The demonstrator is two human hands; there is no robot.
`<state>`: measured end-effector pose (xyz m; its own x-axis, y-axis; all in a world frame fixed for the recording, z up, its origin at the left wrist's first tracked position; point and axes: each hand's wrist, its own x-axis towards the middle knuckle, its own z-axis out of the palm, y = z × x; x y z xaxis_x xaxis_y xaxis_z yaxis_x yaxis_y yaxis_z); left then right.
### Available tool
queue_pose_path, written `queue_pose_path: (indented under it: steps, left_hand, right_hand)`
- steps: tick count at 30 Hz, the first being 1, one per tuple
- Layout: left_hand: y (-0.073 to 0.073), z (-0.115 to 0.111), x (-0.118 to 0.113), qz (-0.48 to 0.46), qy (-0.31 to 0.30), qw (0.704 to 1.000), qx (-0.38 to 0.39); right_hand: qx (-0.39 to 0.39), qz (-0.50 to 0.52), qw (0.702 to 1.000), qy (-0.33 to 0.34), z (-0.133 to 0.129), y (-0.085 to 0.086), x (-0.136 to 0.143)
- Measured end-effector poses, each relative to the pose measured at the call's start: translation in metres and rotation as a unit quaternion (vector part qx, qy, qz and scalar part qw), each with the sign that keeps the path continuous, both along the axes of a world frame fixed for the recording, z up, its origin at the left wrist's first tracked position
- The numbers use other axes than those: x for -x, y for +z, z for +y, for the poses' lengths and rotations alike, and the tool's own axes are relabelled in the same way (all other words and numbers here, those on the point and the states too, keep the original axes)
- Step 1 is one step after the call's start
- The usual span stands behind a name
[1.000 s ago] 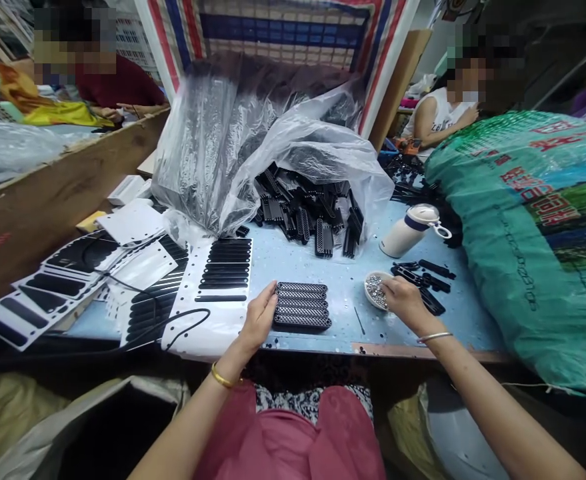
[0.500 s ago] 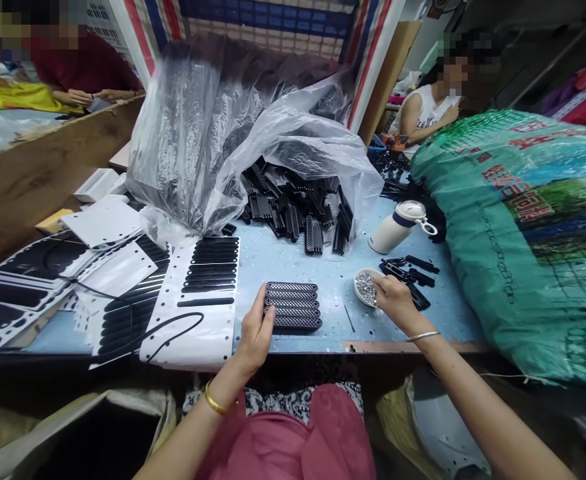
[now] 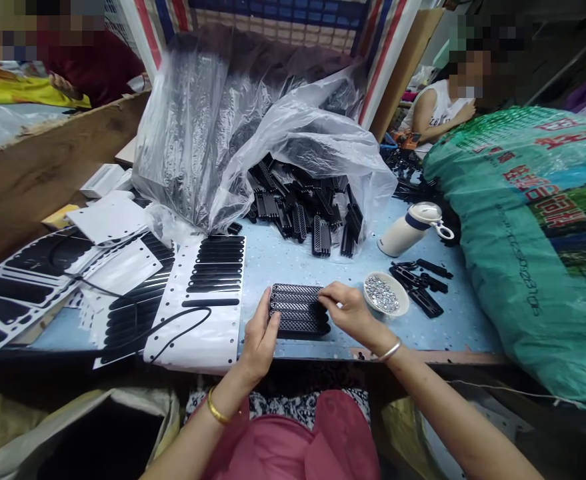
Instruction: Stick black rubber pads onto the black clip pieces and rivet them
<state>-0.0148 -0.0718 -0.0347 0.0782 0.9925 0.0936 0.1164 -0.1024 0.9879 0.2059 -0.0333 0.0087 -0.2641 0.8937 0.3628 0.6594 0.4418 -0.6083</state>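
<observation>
Several black perforated plastic strips lie side by side as a block near the table's front edge. My left hand grips the block's left end, thumb on top and fingers along the side. Over the right end, my right hand is pinched at the upper strips; whatever small piece sits between its fingertips is too small to make out. Just right of that hand stands a white bowl filled with small shiny metal pieces.
Behind is a clear plastic bag spilling black strips. A white bottle and loose black parts are at right, beside a big green sack. White sheets with black stickers lie left. Two people sit beyond.
My right hand has left the bowl and moved left to the right end of the strips. My left hand stays on the block. The view has shifted slightly.
</observation>
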Motion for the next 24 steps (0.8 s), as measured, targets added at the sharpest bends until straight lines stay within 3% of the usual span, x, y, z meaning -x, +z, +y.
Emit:
queue_pose_path:
  steps: [4,7,12,15,24]
  left_hand:
    - [-0.001,-0.002,0.010,0.000,0.010,1.000,-0.003]
    - [0.003,0.004,0.016,0.064,0.022,0.997,-0.046]
    - [0.011,0.027,0.015,0.194,-0.004,0.967,-0.167]
    - [0.012,0.040,0.014,0.259,-0.025,0.940,-0.223]
    - [0.025,0.064,0.006,0.368,-0.101,0.893,-0.239]
  right_hand:
    - [0.000,-0.040,0.999,0.035,0.010,-0.007,0.030]
    - [0.014,-0.063,0.997,0.049,0.015,-0.010,0.036]
    - [0.070,-0.048,0.995,0.042,0.019,-0.010,0.034]
    - [0.056,-0.034,0.997,0.034,0.020,-0.012,0.028]
    - [0.016,0.000,1.000,-0.021,0.029,-0.018,0.019]
